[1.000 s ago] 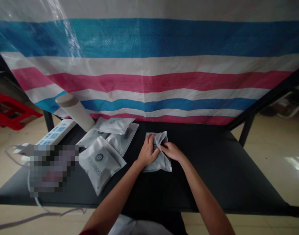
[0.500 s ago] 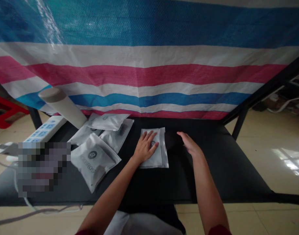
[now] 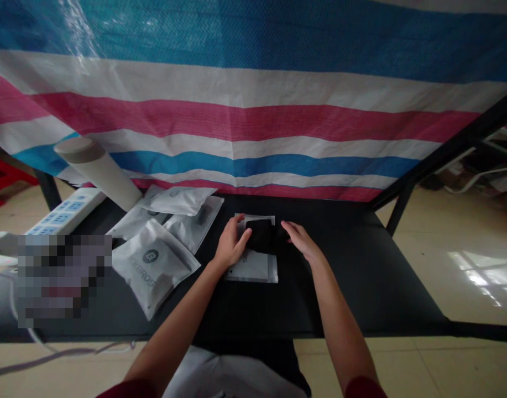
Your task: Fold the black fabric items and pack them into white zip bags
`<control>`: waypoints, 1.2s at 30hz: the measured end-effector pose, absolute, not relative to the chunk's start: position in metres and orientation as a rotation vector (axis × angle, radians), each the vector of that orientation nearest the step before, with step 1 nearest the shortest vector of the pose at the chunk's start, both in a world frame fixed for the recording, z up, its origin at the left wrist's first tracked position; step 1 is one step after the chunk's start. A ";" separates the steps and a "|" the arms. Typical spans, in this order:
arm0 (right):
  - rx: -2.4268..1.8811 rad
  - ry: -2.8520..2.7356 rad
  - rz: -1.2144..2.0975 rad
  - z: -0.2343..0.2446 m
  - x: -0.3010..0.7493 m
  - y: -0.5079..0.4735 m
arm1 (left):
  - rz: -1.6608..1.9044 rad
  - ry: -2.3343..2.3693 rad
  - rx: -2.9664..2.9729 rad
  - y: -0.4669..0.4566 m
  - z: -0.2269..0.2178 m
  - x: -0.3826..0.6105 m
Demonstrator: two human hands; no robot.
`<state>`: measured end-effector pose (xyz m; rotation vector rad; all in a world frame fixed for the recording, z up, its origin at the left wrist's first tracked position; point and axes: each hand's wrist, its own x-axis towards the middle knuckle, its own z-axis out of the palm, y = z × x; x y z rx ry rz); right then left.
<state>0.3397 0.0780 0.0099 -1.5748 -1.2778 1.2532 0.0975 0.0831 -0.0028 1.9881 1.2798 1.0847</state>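
Observation:
A black folded fabric item (image 3: 261, 235) lies across the upper part of a translucent white zip bag (image 3: 253, 266) on the black table (image 3: 353, 276). My left hand (image 3: 232, 243) rests at the item's left side, its fingers over the bag's upper edge. My right hand (image 3: 303, 242) is at the item's right end, with its fingertips touching or very near the fabric. Neither hand visibly grips anything. Several sealed white printed bags (image 3: 152, 273) lie in a loose heap to the left of my left hand.
A power strip (image 3: 66, 213) and a beige cardboard tube (image 3: 98, 172) stand at the table's back left. A pixelated patch (image 3: 62, 279) covers the near left corner. A striped tarpaulin (image 3: 236, 121) hangs behind the table. Cables run across the tiled floor.
The black item now lies on the bag. My right hand has moved left to it, and my left hand has moved off the bag's middle toward its upper edge.

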 end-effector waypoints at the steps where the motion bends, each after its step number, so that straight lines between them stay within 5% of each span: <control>1: -1.562 -1.301 1.265 0.010 0.340 0.077 | 1.068 1.256 1.991 0.083 -0.003 0.094; 14: -1.482 -1.102 1.255 0.012 0.362 0.081 | 1.295 1.359 1.889 0.089 0.002 0.083; 29: -1.548 -1.283 1.020 -0.011 0.364 0.088 | 0.599 1.759 2.359 0.087 -0.004 0.079; 36: -1.295 -1.058 1.075 0.004 0.358 0.089 | 1.073 1.478 2.222 0.090 0.014 0.073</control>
